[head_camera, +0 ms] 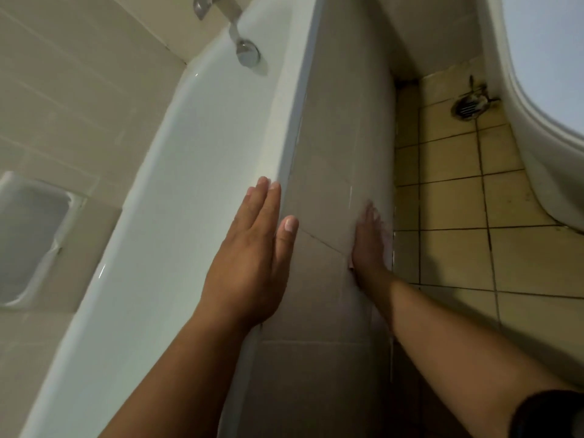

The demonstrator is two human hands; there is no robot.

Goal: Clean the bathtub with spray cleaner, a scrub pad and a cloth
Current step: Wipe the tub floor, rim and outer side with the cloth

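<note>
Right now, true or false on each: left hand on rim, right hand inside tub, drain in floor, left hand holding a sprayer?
1. The left hand lies flat on the bathtub rim. True.
2. The right hand is inside the tub. False: it presses on the tiled outer panel.
3. A floor drain sits in the tiled floor. True.
4. The left hand grips a spray bottle. False: it holds nothing and no bottle is in view.

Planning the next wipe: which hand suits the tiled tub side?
Right. The right hand lies flat on the tiled side over something pale, perhaps the cloth; the left hand rests on the rim.
</note>
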